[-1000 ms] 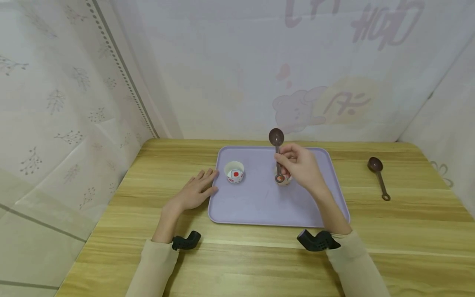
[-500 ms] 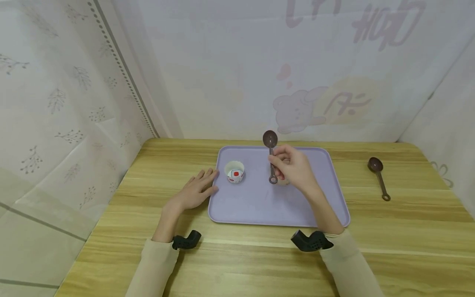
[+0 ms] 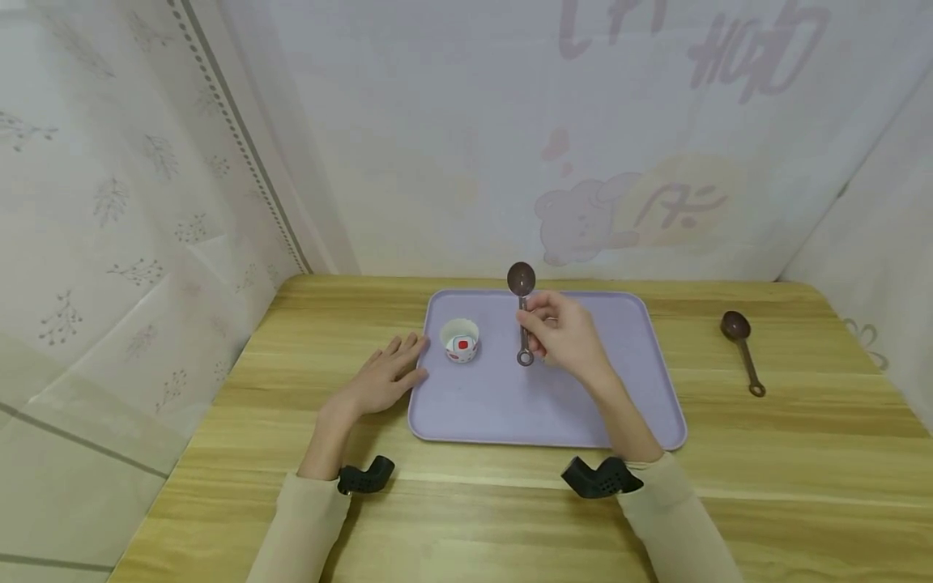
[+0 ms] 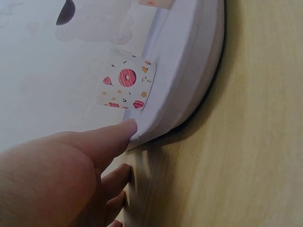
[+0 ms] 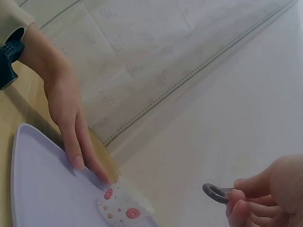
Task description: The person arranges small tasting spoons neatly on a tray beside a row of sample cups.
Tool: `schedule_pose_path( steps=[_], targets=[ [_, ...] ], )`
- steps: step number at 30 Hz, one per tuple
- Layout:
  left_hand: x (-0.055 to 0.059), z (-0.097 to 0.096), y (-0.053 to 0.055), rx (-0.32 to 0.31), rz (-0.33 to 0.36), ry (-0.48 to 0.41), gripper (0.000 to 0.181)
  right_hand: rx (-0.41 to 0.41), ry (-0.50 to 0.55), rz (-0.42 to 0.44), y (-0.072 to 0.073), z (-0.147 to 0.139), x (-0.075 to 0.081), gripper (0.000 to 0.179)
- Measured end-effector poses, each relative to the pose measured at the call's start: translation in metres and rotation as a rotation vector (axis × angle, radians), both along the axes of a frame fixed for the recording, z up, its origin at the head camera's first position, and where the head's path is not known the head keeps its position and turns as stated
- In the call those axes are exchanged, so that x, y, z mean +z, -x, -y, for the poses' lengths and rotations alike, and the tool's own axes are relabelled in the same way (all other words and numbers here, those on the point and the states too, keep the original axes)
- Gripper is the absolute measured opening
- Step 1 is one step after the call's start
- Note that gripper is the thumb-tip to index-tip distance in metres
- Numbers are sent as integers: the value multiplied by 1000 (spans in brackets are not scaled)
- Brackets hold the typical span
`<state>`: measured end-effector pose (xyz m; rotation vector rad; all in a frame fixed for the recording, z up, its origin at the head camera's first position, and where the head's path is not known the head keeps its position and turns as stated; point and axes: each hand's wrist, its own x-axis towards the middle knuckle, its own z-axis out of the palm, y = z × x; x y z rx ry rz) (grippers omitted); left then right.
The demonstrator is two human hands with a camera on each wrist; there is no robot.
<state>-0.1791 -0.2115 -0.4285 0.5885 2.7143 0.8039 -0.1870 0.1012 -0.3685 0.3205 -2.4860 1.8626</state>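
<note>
The right hand [image 3: 568,332], at the centre of the frame, pinches a dark brown, glossy, long-handled measuring spoon [image 3: 521,291] between thumb and fingers, its round bowl toward the top and its ringed end toward the bottom. The left hand [image 3: 379,380], left of centre, lies with its fingers extended and holds nothing, its fingertips and thumb at the left rim of a pale purple, rectangular tray with rounded corners [image 3: 496,405]. On the tray's left part, near those fingertips, stands a small white cup with a wavy rim and pink and orange prints [image 3: 460,340]; a red and blue patch shows inside, and I cannot tell whether it is printed or lies loose. The spoon is held in front of the tray's upper middle. Both wrists wear black angled mounts [image 3: 367,476] beside beige sleeves [image 3: 302,526]. A second dark brown measuring spoon [image 3: 743,348] lies at the right of the frame on the wood-grained table [image 3: 437,518]. White printed cloth [image 3: 437,121] fills the upper frame.
</note>
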Motion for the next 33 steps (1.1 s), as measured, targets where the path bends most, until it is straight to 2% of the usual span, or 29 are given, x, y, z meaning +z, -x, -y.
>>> schedule_pose_path(
  steps=[13,33],
  targets=[
    [-3,0,2,1,-14,5,62,-8,-25,-2,1,12,-4,17],
    [-1,0,0,6,-6,-2,61,-15,-81,-11,2,21,-15,16]
  ],
)
